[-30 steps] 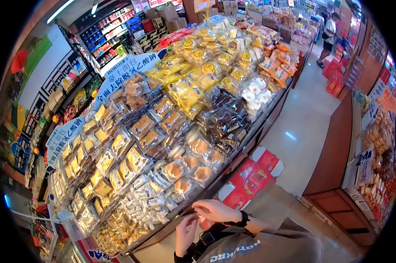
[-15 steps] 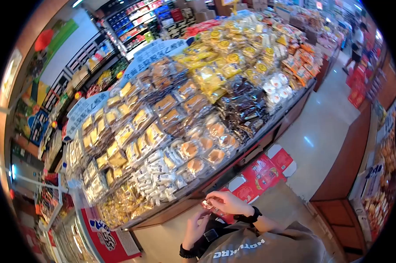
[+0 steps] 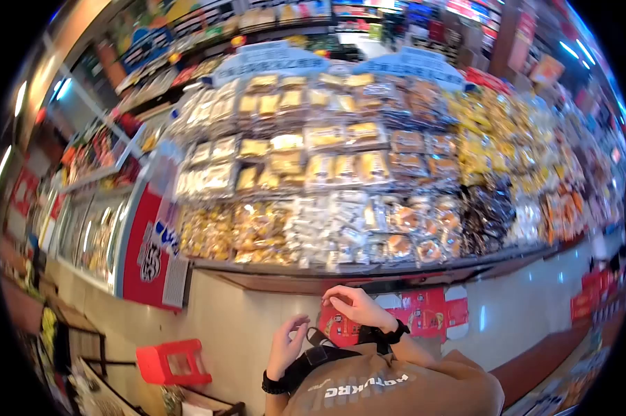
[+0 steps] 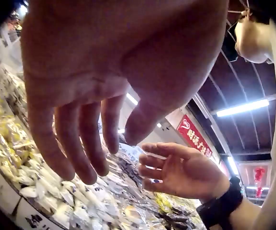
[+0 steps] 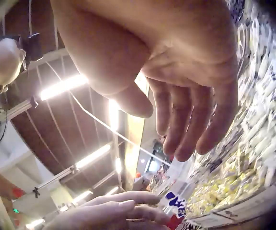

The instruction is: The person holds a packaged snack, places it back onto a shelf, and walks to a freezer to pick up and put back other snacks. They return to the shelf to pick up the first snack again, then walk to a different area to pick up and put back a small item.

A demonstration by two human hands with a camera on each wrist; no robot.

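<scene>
Both hands hang in front of the body, below the near edge of a long display of packaged snacks (image 3: 341, 170). The left hand (image 3: 285, 347) has relaxed, slightly bent fingers and holds nothing; in the left wrist view the same left hand (image 4: 109, 72) fills the top, its palm bare. The right hand (image 3: 358, 306) is a little higher and to the right, its fingers loosely bent and empty; the right wrist view shows this right hand (image 5: 176, 62) with thumb and fingers apart. The two hands do not touch each other or the packages.
Flattened red cartons (image 3: 424, 312) lie on the floor beyond the right hand. A red stool (image 3: 174, 362) stands at the lower left, near a glass-topped case (image 3: 91, 236) with a red end panel (image 3: 150, 249). Blue and white signs (image 3: 271, 61) rise behind the snacks.
The head view has swung left, so the display now lies straight across and the stool has come into view. The hands stay low, raised and empty, slightly farther apart.
</scene>
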